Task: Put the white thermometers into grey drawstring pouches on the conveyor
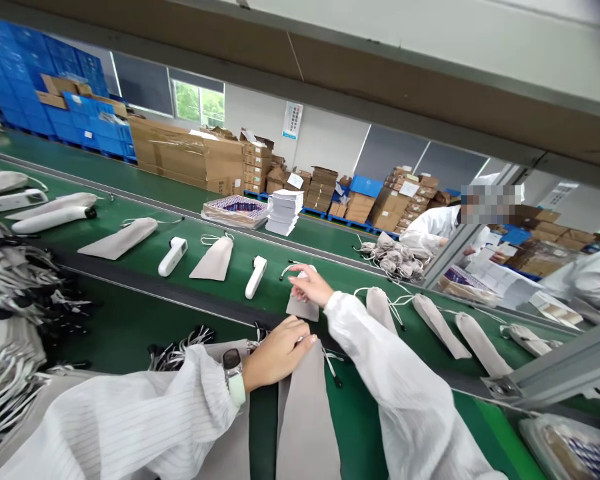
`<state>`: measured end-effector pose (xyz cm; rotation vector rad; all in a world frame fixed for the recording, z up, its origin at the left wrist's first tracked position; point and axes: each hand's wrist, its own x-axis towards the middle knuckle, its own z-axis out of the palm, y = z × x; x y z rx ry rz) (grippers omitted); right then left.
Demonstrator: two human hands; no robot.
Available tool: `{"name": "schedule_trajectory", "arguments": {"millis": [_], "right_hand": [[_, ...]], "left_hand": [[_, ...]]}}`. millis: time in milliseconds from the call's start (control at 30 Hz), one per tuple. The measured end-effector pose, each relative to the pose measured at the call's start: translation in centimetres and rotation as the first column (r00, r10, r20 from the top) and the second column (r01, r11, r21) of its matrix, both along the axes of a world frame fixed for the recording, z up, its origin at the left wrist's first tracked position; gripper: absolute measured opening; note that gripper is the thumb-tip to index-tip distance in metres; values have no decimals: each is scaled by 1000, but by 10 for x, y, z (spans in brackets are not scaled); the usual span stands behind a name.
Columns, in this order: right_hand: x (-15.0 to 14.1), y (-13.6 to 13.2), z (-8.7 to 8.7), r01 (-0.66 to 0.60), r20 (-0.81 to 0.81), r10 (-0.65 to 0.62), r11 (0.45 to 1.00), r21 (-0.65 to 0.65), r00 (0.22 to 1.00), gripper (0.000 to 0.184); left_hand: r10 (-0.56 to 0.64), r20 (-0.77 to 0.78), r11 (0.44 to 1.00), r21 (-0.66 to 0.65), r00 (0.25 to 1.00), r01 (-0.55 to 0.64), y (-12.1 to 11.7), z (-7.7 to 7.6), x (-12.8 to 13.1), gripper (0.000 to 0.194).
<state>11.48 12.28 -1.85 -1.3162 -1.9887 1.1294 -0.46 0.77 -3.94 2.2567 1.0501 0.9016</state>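
Note:
My left hand has its fingers closed over the top of a grey drawstring pouch that lies on the near green surface. A white cord with a dark tip hangs out beside it. Past it, my right hand is above a smaller grey pouch on the belt; its fingers are stretched out and apart, and I cannot tell whether they touch the fabric. Left of that pouch lies a white handheld device with a dark end. Another grey pouch and a second white device are further left.
Several filled pouches lie to the right along the green belt. Unfilled pouches with cords heap up at left. Behind stand a paper stack and a wrapped tray. A metal post rises at right, near co-workers in white.

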Motion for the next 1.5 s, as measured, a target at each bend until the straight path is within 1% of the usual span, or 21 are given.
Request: {"name": "schedule_trajectory", "arguments": {"millis": [67,133,233,300,367,467,533,567,633,667,733,833,900,933,1000,1067,1100,1200,1367,1467,1500], "right_hand": [[-35,11,-7,-33,197,9,993,116,980,48],[-65,21,-14,-44,349,-27,980,195,937,46],[-89,29,-22,14,397,-85,984,178,914,36],[-85,31,-23,44,352,-94,988,146,931,27],[-67,29,-19,75,275,-102,991,106,956,23],[-23,19,-4,110,123,-115,993,42,986,26],[7,5,11,87,-124,-88,996,-20,988,37],[19,-3,18,46,-295,-58,998,-48,954,45],[35,-20,29,-83,-595,17,993,-83,804,65],[39,-27,32,-149,-676,48,985,-92,736,73],[40,-37,36,-228,-716,75,966,-119,694,82],[34,-42,34,-271,-700,65,944,-188,711,87],[31,-40,28,-288,-698,64,935,-208,714,86],[30,-40,25,-292,-698,65,933,-211,714,80],[29,-38,19,-288,-680,86,939,-190,728,55],[29,-37,13,-298,-590,152,941,-159,793,31],[28,-37,11,-308,-528,186,939,-154,829,30],[29,-37,8,-317,-393,213,922,-222,895,43],[26,-42,4,-322,-384,169,866,-383,908,57],[20,-47,4,-392,-348,248,806,-444,904,62],[19,-49,5,-395,-308,277,804,-444,910,63]], "left_hand": [[-35,-12,998,44,999,35,-2,-2,1,27],[-91,-7,993,76,996,92,-3,-2,1,22],[-164,18,983,86,986,162,-3,0,-1,18],[-165,66,986,37,984,162,-2,1,-1,19],[-129,139,989,-57,982,138,1,1,-2,25],[-75,235,976,-183,969,120,6,0,-2,33],[-74,277,968,-212,958,136,7,0,-2,33],[-83,294,965,-215,952,150,8,0,-2,32],[-103,315,957,-227,944,181,8,0,-3,31],[-111,321,951,-241,941,194,8,0,-4,30],[-106,337,939,-274,935,206,9,2,-6,30],[-74,370,929,-312,926,199,9,8,-9,29],[-61,379,926,-324,924,193,10,12,-9,29],[-55,380,928,-323,923,188,10,13,-10,28],[-26,384,939,-308,923,155,11,15,-11,27],[20,385,955,-279,923,96,13,15,-13,26],[40,383,960,-271,923,71,14,16,-14,27],[62,365,962,-270,929,42,16,19,-16,27],[77,276,971,-238,958,-9,16,29,-17,26],[114,224,983,-166,968,-77,18,30,-18,27],[121,207,988,-123,971,-97,19,30,-18,27]]}}
